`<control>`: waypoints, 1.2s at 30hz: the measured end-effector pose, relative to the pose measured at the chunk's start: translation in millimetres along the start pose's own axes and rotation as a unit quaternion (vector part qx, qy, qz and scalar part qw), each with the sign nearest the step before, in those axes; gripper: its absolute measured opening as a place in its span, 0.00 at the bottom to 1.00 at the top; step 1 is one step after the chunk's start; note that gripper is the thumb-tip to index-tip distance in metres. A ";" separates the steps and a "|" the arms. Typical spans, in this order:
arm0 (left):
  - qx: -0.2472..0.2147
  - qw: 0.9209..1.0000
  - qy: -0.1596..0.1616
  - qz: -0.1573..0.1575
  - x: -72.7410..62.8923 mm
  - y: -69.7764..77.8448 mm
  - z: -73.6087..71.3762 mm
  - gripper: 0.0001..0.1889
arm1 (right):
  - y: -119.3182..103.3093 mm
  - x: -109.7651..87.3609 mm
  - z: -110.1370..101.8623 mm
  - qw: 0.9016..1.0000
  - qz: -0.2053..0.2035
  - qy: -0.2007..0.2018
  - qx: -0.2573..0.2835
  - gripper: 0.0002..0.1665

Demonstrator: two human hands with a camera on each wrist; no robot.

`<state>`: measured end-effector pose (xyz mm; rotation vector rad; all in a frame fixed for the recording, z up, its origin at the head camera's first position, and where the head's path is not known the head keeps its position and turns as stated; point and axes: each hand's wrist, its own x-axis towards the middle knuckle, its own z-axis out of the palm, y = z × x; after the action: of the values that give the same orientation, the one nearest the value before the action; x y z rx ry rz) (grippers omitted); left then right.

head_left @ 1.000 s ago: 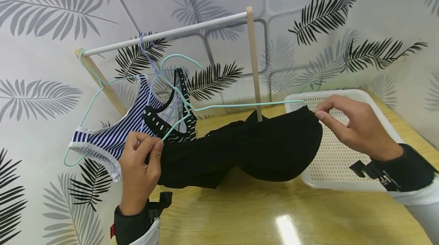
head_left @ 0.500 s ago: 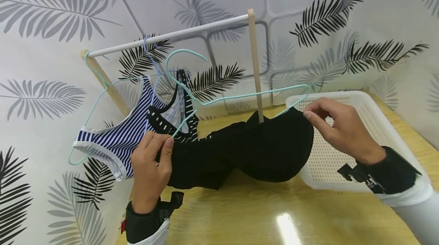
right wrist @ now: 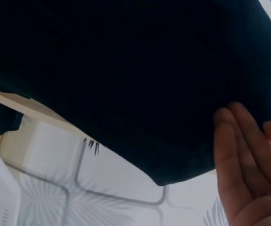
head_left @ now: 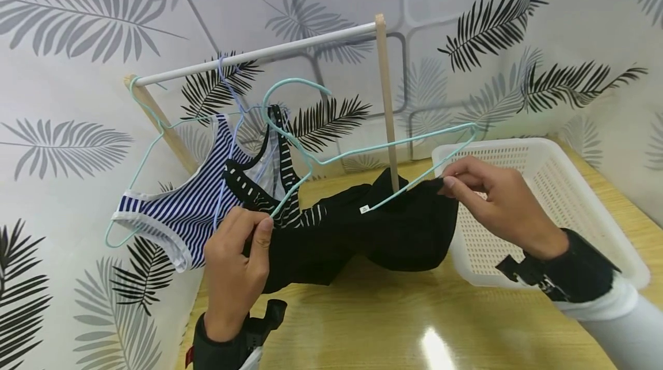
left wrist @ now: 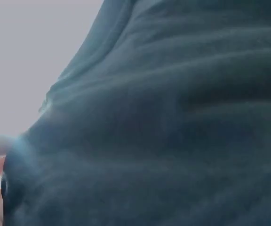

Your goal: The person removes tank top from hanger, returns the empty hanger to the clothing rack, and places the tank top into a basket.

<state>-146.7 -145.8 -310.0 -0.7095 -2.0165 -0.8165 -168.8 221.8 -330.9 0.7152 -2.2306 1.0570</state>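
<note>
A black garment (head_left: 357,243) is stretched between both hands in the head view, with a small white label (head_left: 365,209) at its upper edge. My left hand (head_left: 235,272) pinches its left end together with the lower left part of a mint-green hanger (head_left: 383,145). The hanger's right arm stands bare above the cloth, and its hook points up, off the rail. My right hand (head_left: 489,203) pinches the garment's upper right edge between thumb and fingers. Dark cloth fills most of the left wrist view; in the right wrist view, fingers (right wrist: 241,155) lie against the cloth.
A wooden rack with a white rail (head_left: 305,41) stands behind the hands. On it hang a blue-striped top (head_left: 199,203) on a mint hanger and a black-and-white striped one (head_left: 287,168) near a lilac hanger (head_left: 228,94). A white basket (head_left: 585,186) sits right on the wooden table (head_left: 331,330).
The right arm of the hanger has come out of the garment and now shows bare. My right hand moved left and slightly down with the cloth edge; my left hand shifted right.
</note>
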 end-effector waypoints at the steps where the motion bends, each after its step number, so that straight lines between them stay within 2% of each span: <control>1: -0.001 1.000 -0.001 0.002 -0.3 2.0 0.0 0.11 | 0.1 0.0 1.5 1.000 -0.009 -0.008 -0.002 0.14; 5: -0.001 1.000 0.000 0.007 -2.1 12.3 0.4 0.14 | 2.1 -0.5 7.5 0.999 -0.029 -0.044 -0.010 0.17; 11: -0.006 1.000 0.003 0.016 -2.2 20.6 -0.3 0.17 | 7.6 -1.3 13.3 0.996 -0.009 -0.090 -0.002 0.20; 16: -0.008 1.000 0.002 0.014 2.0 13.9 0.9 0.15 | 11.8 1.2 17.9 0.992 -0.001 -0.126 0.021 0.29; 22: -0.025 1.000 -0.009 -0.008 2.0 2.6 6.7 0.05 | 15.8 5.8 26.2 0.988 0.015 -0.155 0.015 0.35; 27: -0.034 0.999 -0.016 -0.021 1.1 -3.4 11.1 0.04 | 15.0 8.2 33.1 0.984 0.034 -0.174 0.003 0.33; 30: -0.036 0.999 -0.017 -0.018 0.9 -5.2 13.0 0.05 | 13.6 10.8 39.7 0.981 0.054 -0.184 0.014 0.31; 36: -0.038 0.999 -0.034 -0.016 0.7 -7.9 16.7 0.04 | 11.9 9.5 47.7 0.967 0.068 -0.244 0.016 0.33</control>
<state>-160.8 -138.1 -319.1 -0.7602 -2.0712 -0.9033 -195.7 187.7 -355.7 0.9268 -2.7176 1.0717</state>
